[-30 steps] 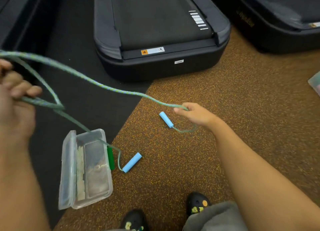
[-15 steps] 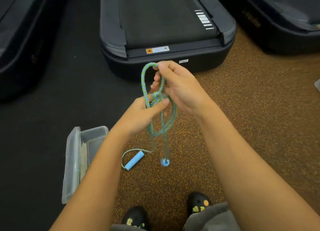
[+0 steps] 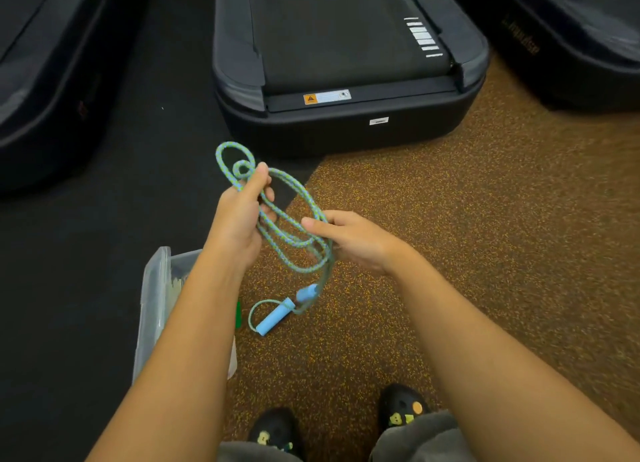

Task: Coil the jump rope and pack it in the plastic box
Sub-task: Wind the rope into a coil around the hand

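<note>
The floor [image 3: 485, 254] carries a treadmill [image 3: 346, 126] and plastic box [image 3: 156, 288].

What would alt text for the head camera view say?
Two bare hands hold loose coils of a green-and-blue jump rope, left hand gripping the loops, right hand pinching them. Its blue handles dangle near an open plastic box before a treadmill.

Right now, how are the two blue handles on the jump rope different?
The lower handle lies along the floor, showing its whole side; the upper handle hangs off the rope, seen more end-on, so it looks shorter. The lower one has a small rope loop beside it; the upper one's rope runs up toward the right hand. Both are light blue.
</note>
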`<state>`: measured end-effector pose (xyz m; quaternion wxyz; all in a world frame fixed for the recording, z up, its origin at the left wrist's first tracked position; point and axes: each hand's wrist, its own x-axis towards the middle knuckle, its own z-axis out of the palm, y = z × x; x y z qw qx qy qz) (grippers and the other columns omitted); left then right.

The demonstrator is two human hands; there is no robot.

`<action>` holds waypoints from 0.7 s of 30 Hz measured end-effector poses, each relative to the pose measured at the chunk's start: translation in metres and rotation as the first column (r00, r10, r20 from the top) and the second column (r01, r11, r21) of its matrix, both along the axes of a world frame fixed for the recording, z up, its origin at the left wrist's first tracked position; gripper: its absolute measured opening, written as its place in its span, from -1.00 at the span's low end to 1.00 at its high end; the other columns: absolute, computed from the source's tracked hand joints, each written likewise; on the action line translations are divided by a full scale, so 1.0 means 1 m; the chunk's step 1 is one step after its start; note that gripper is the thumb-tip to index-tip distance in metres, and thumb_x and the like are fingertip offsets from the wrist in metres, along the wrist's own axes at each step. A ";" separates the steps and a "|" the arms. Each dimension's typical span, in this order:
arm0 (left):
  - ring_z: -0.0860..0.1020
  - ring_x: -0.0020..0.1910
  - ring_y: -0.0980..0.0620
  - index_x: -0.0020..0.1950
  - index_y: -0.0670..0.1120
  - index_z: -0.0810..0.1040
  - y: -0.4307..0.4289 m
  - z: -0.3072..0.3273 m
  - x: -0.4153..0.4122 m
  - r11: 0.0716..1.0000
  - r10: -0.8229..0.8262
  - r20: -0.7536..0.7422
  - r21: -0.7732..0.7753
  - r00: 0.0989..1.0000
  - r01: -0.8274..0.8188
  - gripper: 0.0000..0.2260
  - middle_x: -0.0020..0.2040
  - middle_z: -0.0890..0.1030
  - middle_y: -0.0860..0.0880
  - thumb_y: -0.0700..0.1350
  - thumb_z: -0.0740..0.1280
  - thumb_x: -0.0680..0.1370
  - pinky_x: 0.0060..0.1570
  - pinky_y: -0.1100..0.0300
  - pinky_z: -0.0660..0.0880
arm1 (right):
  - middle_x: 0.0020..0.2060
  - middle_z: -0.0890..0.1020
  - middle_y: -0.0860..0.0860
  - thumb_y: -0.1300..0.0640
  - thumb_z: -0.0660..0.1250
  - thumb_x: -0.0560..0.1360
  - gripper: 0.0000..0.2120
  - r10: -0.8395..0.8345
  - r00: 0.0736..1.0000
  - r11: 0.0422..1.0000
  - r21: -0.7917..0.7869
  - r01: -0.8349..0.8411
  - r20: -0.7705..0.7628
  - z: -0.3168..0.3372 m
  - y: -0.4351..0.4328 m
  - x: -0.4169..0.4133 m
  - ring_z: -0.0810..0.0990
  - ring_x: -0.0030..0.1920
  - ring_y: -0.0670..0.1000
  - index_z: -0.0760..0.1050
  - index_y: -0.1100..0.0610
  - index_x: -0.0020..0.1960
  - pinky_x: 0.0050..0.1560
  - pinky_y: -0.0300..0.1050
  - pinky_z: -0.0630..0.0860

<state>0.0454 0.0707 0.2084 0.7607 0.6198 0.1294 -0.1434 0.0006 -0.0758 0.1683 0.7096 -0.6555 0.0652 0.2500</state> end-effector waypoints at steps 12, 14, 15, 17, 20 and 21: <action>0.15 -0.61 0.17 -0.24 -0.04 0.52 0.017 -0.010 0.003 0.976 -0.142 -0.021 0.164 0.990 0.143 -0.73 -0.63 0.18 0.11 0.03 0.20 0.58 -0.45 0.23 0.13 | 0.06 0.55 -0.07 -0.02 0.29 0.49 -0.72 -0.050 0.988 0.964 -0.253 0.087 0.149 0.004 -0.018 -0.003 0.52 0.08 -0.09 0.44 -0.01 0.19 0.17 -0.11 0.46; 0.12 -0.60 0.16 -0.24 -0.05 0.51 0.007 0.002 0.001 0.973 -0.220 0.022 0.083 0.975 0.217 -0.73 -0.59 0.15 0.10 0.02 0.18 0.59 -0.51 0.27 0.13 | 0.39 0.37 0.00 0.02 0.32 0.48 -0.43 0.158 0.987 0.918 -0.372 -0.138 0.023 -0.011 -0.001 -0.006 0.36 0.36 0.01 0.22 0.04 0.42 0.37 -0.06 0.26; 0.11 -0.59 0.16 -0.24 -0.05 0.51 0.003 0.008 0.000 0.968 -0.249 0.042 0.044 0.968 0.247 -0.73 -0.59 0.15 0.10 0.01 0.17 0.60 -0.53 0.29 0.13 | 0.46 0.27 0.02 0.07 0.34 0.48 -0.35 0.237 0.971 0.881 -0.417 -0.223 -0.019 -0.019 0.007 -0.007 0.31 0.41 0.02 0.12 0.07 0.47 0.35 -0.12 0.22; 0.10 -0.59 0.16 -0.24 -0.06 0.49 -0.002 0.022 -0.002 0.957 -0.283 0.064 -0.052 0.957 0.286 -0.72 -0.60 0.16 0.10 0.01 0.15 0.60 -0.56 0.31 0.11 | 0.51 0.16 0.05 0.14 0.35 0.47 -0.28 0.304 0.951 0.832 -0.471 -0.293 -0.055 -0.036 0.022 -0.008 0.30 0.41 0.07 0.05 0.08 0.50 0.31 -0.17 0.24; 0.09 -0.61 0.17 -0.23 -0.06 0.46 -0.001 0.042 -0.001 0.938 -0.295 0.093 -0.160 0.951 0.307 -0.70 -0.63 0.18 0.10 0.03 0.12 0.61 -0.56 0.31 0.06 | 0.50 0.16 0.11 0.06 0.34 0.48 -0.32 0.405 0.911 0.732 -0.567 -0.378 -0.085 -0.061 0.042 -0.009 0.22 0.45 0.15 0.10 0.05 0.49 0.44 0.02 0.17; 0.09 -0.61 0.17 -0.23 -0.06 0.46 0.001 0.049 -0.001 0.935 -0.292 0.107 -0.177 0.950 0.307 -0.70 -0.63 0.18 0.09 0.04 0.11 0.61 -0.55 0.31 0.06 | 0.48 0.21 0.12 0.03 0.31 0.50 -0.40 0.442 0.893 0.706 -0.582 -0.404 -0.084 -0.067 0.048 -0.011 0.21 0.45 0.15 0.17 0.05 0.47 0.45 0.04 0.16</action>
